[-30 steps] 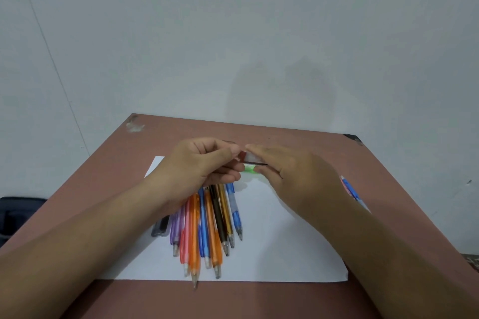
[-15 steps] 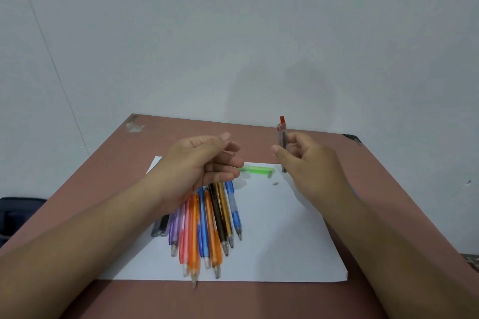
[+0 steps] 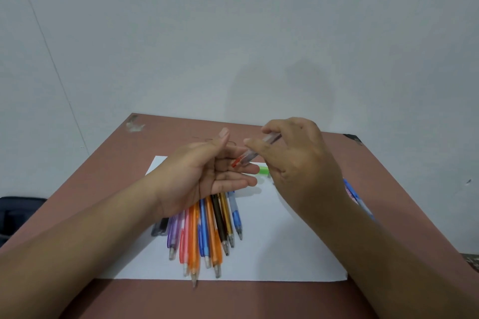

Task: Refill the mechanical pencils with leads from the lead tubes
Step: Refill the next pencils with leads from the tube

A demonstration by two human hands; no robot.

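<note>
1. Head view, right hand: right hand [image 3: 300,163] is raised above the far part of the table [image 3: 388,168] and pinches a clear lead tube [image 3: 250,156] between thumb and fingers. The tube is tilted, its red-capped end pointing down and to the left, toward the other palm.
2. Head view, left hand: left hand [image 3: 204,176] is held palm-up beside the tube, fingers relaxed and nearly straight, thumb raised; it grasps nothing. The tube's red end sits just over its fingers (contact cannot be confirmed).
3. Head view, pencils: mechanical pencils [image 3: 204,235] lie fanned on a white sheet of paper [image 3: 285,246], tips toward the near edge, upper ends hidden under the left hand. Colours include purple, pink, orange, blue, black and amber.
4. Head view, other items: a green pencil [image 3: 263,170] lies on the paper beyond the hands, mostly hidden. A blue pen [image 3: 350,189] shows at the right forearm's edge. A dark object [image 3: 159,228] lies at the left of the fan.
</note>
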